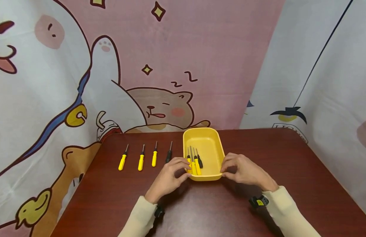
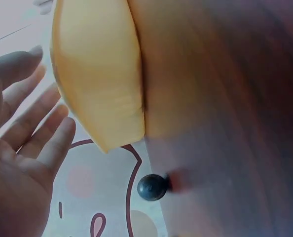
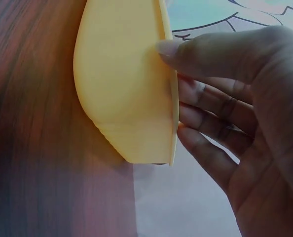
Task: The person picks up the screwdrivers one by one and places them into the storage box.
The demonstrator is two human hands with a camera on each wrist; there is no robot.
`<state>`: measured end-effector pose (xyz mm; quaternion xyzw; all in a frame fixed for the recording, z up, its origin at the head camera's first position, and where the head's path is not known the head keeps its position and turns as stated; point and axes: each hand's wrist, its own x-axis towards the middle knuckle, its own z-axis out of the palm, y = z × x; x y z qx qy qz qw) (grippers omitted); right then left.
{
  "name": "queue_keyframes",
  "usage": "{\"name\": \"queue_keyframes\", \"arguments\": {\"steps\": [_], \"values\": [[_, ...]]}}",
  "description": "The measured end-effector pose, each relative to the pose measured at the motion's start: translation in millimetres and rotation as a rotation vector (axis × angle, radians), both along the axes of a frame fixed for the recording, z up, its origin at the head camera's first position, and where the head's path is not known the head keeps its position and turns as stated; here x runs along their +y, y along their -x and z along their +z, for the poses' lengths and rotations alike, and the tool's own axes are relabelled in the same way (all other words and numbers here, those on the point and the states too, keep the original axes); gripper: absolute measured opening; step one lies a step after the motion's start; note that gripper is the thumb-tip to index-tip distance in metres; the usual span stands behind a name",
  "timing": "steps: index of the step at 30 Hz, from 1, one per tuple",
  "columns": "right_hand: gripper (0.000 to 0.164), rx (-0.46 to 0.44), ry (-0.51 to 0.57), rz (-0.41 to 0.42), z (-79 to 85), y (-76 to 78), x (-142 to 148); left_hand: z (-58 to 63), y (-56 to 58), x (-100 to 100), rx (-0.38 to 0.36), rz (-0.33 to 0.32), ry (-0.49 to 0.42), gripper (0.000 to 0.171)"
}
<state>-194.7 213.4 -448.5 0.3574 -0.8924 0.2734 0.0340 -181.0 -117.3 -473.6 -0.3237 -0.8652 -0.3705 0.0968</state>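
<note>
A yellow plastic tray (image 1: 213,154) sits on the table in front of me, with several small screwdrivers (image 1: 193,168) gathered along its left side, most with yellow handles and one black. My right hand (image 1: 245,169) pinches the tray's near right corner; in the right wrist view the thumb (image 3: 171,52) presses the outer wall and the other fingers lie over the rim. At the near left corner is my left hand (image 1: 168,176), its loosely extended fingers (image 2: 57,138) at the rim and its thumb apart from the wall in the left wrist view.
Left of the tray, a row of screwdrivers lies on the brown table (image 1: 200,210): three yellow-handled ones, including the leftmost screwdriver (image 1: 122,161), and a black-handled screwdriver (image 1: 169,154) closest to the tray. A cartoon-printed curtain (image 1: 218,59) hangs behind the table.
</note>
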Motion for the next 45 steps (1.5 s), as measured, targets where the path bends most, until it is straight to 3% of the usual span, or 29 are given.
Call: {"name": "queue_keyframes", "arguments": {"steps": [5,10,18,30,45], "values": [[0.022,-0.013,-0.011,-0.027,1.9,-0.5,-0.2,7.6,2.6,-7.9,-0.034,0.108,0.078,0.049],[0.021,-0.016,-0.012,-0.034,2.2,-2.2,-0.8,14.0,9.9,-23.7,-0.060,0.236,0.154,0.066],[0.021,0.000,-0.013,-0.030,2.0,-2.4,-1.7,24.7,24.4,-61.4,-0.067,0.379,0.221,0.070],[0.020,-0.018,-0.027,-0.034,1.3,-2.5,-2.1,33.4,45.3,-110.6,-0.123,0.481,0.324,0.072],[0.019,-0.020,-0.012,-0.034,0.7,-3.1,-2.9,24.3,70.7,-164.5,-0.336,0.651,0.464,0.077]]}}
